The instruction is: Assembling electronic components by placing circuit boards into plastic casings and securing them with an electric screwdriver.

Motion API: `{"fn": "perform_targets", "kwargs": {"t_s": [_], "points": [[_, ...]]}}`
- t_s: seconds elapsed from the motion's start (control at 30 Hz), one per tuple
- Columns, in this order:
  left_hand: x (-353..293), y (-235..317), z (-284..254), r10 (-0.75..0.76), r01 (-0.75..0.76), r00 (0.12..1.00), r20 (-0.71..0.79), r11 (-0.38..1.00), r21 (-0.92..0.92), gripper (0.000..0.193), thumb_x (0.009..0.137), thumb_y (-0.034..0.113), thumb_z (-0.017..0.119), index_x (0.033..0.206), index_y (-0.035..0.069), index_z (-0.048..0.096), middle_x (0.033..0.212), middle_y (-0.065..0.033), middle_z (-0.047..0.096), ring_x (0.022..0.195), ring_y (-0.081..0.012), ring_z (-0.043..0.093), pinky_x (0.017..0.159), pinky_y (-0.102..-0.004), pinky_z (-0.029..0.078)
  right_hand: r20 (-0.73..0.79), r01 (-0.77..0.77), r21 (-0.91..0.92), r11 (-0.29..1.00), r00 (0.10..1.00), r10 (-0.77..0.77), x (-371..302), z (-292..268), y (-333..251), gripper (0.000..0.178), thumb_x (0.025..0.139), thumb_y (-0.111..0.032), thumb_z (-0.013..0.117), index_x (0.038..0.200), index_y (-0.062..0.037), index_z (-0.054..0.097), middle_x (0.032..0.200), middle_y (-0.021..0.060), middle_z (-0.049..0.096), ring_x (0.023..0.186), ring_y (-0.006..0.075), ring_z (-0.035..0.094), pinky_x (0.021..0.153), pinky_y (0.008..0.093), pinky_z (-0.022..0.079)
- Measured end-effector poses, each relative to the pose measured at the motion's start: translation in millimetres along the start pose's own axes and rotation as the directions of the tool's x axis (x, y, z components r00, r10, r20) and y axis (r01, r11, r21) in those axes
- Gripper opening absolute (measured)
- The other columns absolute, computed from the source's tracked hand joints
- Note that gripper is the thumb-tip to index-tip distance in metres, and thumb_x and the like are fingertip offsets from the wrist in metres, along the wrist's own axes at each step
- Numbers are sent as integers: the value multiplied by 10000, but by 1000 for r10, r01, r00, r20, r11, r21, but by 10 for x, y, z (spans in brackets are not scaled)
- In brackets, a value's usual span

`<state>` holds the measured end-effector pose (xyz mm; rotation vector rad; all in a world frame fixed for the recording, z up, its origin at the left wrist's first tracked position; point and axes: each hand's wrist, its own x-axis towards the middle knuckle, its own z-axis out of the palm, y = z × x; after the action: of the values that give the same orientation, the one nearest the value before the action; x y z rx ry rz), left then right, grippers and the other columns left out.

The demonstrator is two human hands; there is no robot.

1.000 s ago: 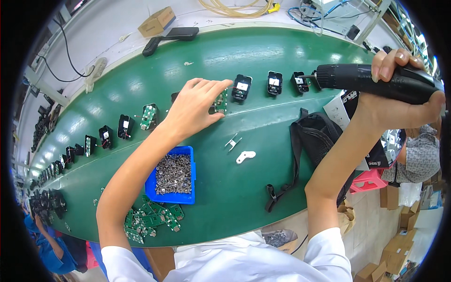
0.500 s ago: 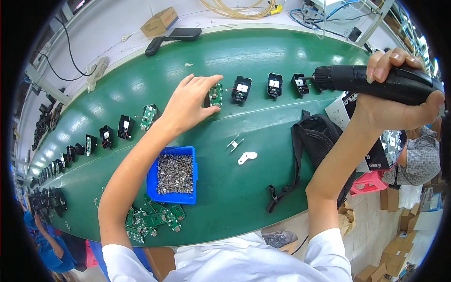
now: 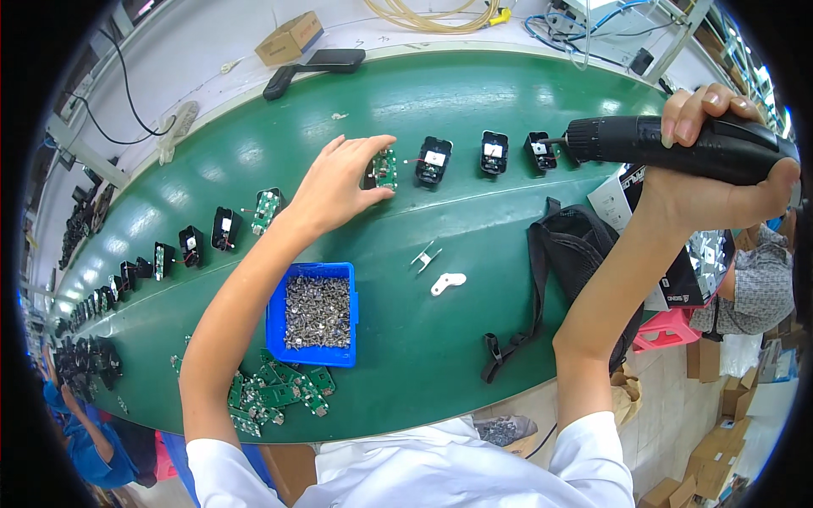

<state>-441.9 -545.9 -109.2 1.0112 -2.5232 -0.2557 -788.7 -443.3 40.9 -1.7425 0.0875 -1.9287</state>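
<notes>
My left hand (image 3: 343,182) is closed around a small black case with a green circuit board (image 3: 385,169), thumb at its near edge and fingers along its far edge. In my right hand (image 3: 707,199) I hold a black cordless screwdriver (image 3: 652,142) level, its bit pointing left over a small black case (image 3: 540,151). Whether the bit touches that case I cannot tell. Between the hands stand two more open black cases (image 3: 434,161) (image 3: 494,153), each with a white part inside. A blue bin (image 3: 354,317) of small metal screws (image 3: 318,311) sits below my left forearm.
Loose green circuit boards (image 3: 275,391) lie near the front edge. More cases (image 3: 225,229) run along the left. A white bracket (image 3: 448,284) lies mid-table, a black strapped bag (image 3: 576,254) at the right. A cardboard box (image 3: 289,39) stands at the back; another person (image 3: 97,444) is at far left.
My left hand has shifted very slightly left with the case. The screwdriver in my right hand is almost unmoved.
</notes>
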Motion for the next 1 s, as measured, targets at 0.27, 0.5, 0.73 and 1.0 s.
{"fn": "perform_targets", "kwargs": {"t_s": [0.27,0.5,0.73,1.0], "points": [[41,-20,-164,-98,126,980,175,979,-159,588,800,121,823,1347,71,614,1328,-52,687,1100,-279,667,1041,-394,515,-94,16,-80,997,995,-24,-12,102,-11,694,918,-692,443,1012,-50,688,886,131,692,511,177,596,496,287,448],[-51,-165,3,-2,7,996,91,998,-60,569,776,109,828,1309,63,635,1351,-61,683,1124,-285,682,994,-407,539,-109,5,-121,993,994,-19,-18,99,48,704,873,-734,475,1018,-78,685,912,119,670,542,165,584,518,290,440],[-94,-156,39,5,-6,998,65,1000,10,598,772,135,833,1328,60,624,1475,-69,604,1277,-285,623,1052,-410,510,-205,-75,-274,959,979,18,-46,157,160,658,911,-693,487,994,-66,665,895,117,678,518,169,580,511,295,448],[-498,528,-575,153,-133,988,-31,930,344,513,831,140,776,1306,60,598,1505,-79,518,1323,-273,550,1086,-398,477,-397,-141,-425,894,917,-44,-63,23,528,594,1001,-562,477,883,-21,694,718,103,701,412,181,555,426,279,458]]}}
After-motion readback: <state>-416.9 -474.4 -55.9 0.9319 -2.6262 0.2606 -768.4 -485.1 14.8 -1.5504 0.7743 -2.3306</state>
